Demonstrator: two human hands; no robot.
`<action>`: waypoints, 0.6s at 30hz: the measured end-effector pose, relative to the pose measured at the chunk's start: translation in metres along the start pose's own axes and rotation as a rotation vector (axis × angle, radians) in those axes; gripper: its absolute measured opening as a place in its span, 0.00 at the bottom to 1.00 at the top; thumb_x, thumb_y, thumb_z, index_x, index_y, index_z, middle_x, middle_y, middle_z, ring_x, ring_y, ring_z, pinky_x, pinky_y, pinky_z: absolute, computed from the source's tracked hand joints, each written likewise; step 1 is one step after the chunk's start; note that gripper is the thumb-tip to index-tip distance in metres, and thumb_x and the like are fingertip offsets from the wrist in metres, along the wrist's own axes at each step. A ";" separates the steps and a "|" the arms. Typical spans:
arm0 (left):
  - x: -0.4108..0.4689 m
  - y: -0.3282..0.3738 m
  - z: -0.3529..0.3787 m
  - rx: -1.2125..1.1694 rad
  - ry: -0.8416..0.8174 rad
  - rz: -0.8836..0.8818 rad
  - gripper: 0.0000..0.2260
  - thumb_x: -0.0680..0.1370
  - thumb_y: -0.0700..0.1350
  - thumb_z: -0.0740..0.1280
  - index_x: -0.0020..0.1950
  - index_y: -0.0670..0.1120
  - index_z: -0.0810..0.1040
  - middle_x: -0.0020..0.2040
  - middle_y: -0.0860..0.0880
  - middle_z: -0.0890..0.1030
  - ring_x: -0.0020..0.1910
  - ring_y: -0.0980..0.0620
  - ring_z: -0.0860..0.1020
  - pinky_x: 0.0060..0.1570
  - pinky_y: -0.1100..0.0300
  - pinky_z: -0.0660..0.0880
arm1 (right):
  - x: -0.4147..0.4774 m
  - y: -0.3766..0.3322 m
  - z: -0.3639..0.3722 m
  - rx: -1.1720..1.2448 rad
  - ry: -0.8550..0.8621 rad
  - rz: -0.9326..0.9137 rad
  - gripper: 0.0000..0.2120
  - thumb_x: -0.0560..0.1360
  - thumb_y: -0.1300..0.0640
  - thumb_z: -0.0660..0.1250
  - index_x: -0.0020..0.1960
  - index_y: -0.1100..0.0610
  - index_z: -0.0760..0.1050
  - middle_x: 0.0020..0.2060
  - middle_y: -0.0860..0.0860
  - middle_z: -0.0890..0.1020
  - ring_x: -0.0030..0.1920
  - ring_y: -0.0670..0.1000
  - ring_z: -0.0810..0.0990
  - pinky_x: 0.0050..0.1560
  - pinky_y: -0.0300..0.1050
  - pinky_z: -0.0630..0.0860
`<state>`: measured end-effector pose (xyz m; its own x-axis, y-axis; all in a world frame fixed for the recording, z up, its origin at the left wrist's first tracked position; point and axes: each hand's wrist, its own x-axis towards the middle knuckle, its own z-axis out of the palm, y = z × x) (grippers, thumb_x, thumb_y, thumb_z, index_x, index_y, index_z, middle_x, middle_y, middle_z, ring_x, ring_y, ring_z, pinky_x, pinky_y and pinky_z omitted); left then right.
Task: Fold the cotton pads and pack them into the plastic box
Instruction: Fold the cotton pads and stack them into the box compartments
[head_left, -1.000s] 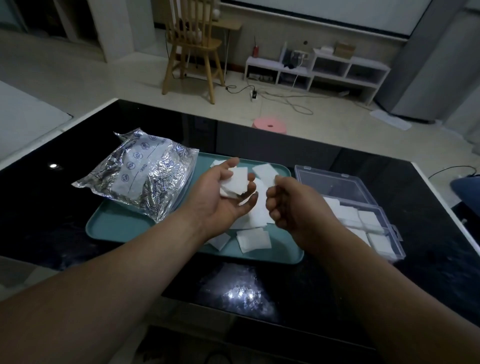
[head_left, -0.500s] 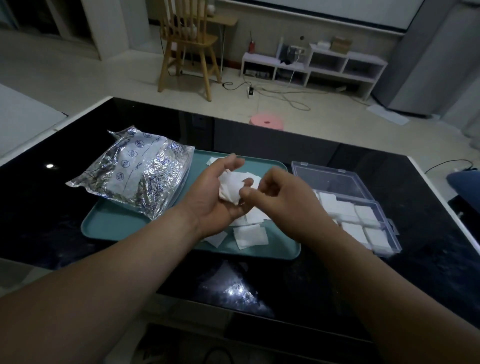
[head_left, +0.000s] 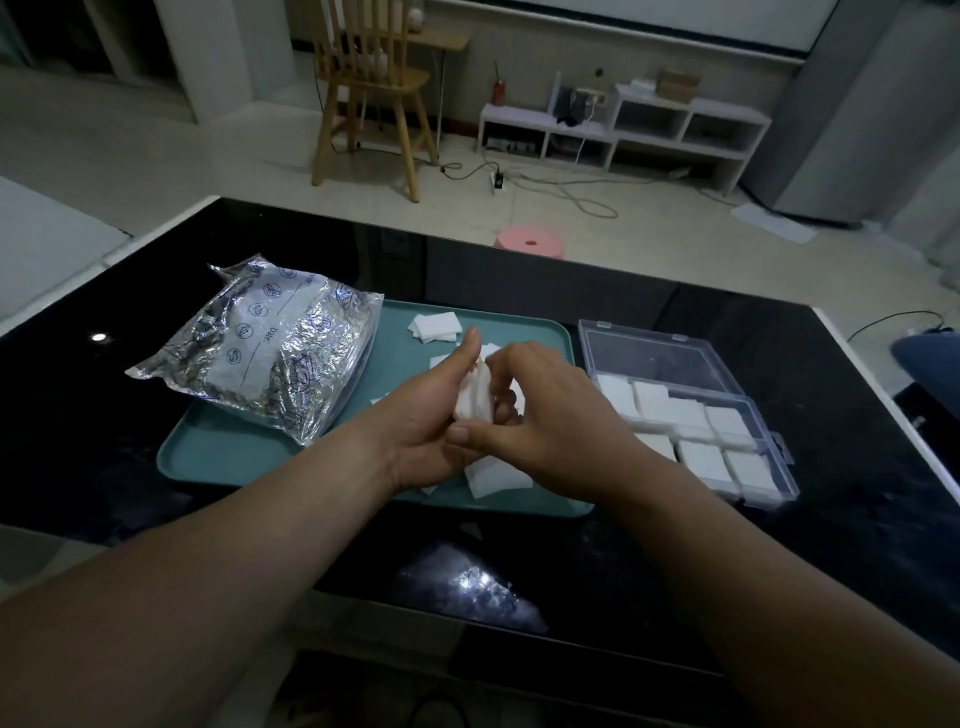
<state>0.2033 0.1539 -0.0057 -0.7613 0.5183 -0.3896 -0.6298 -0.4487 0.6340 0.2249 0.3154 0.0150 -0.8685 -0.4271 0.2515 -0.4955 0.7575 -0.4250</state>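
Over the teal tray (head_left: 218, 457), my left hand (head_left: 426, 421) cradles a white cotton pad (head_left: 475, 397) in its palm, thumb up. My right hand (head_left: 550, 415) comes from the right and pinches the same pad, its fingers curled over it and its thumb underneath. The pad looks bent between the two hands. More loose pads lie on the tray, a few at the back (head_left: 435, 327) and one at the front (head_left: 496, 478). The clear plastic box (head_left: 779, 457) stands open to the right of the tray, with several folded pads (head_left: 701, 421) laid in rows inside.
A crinkled silver foil bag (head_left: 265, 348) lies across the left part of the tray. Everything sits on a glossy black table (head_left: 857, 519) whose far edge faces a tiled floor with a pink stool (head_left: 530, 243) and a wooden chair (head_left: 374, 88).
My right hand has moved left from beside the left hand onto the pad and now pinches it. The pad has gone from lying flat in the palm to bent up.
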 end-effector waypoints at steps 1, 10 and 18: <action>0.000 0.000 0.001 -0.003 0.011 0.003 0.24 0.79 0.67 0.64 0.52 0.46 0.80 0.46 0.47 0.78 0.44 0.51 0.79 0.42 0.61 0.78 | 0.000 0.001 0.001 0.003 0.004 -0.010 0.26 0.69 0.28 0.69 0.48 0.49 0.70 0.45 0.43 0.76 0.47 0.47 0.74 0.49 0.50 0.74; -0.009 0.001 0.002 0.028 0.033 0.042 0.21 0.82 0.63 0.61 0.52 0.45 0.78 0.41 0.47 0.81 0.39 0.51 0.83 0.35 0.60 0.81 | 0.007 0.002 0.012 -0.092 0.024 -0.015 0.26 0.68 0.23 0.64 0.44 0.46 0.71 0.45 0.42 0.77 0.50 0.46 0.74 0.50 0.48 0.71; -0.013 0.009 0.001 -0.030 0.175 0.118 0.17 0.78 0.64 0.67 0.54 0.52 0.79 0.43 0.48 0.79 0.32 0.56 0.77 0.27 0.62 0.79 | 0.017 0.001 0.001 0.147 0.120 0.093 0.16 0.75 0.35 0.69 0.51 0.46 0.74 0.52 0.43 0.78 0.54 0.46 0.76 0.53 0.44 0.74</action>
<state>0.2072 0.1441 0.0059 -0.8434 0.3276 -0.4259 -0.5373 -0.5215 0.6629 0.2094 0.3082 0.0185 -0.9076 -0.2898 0.3037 -0.4169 0.7071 -0.5712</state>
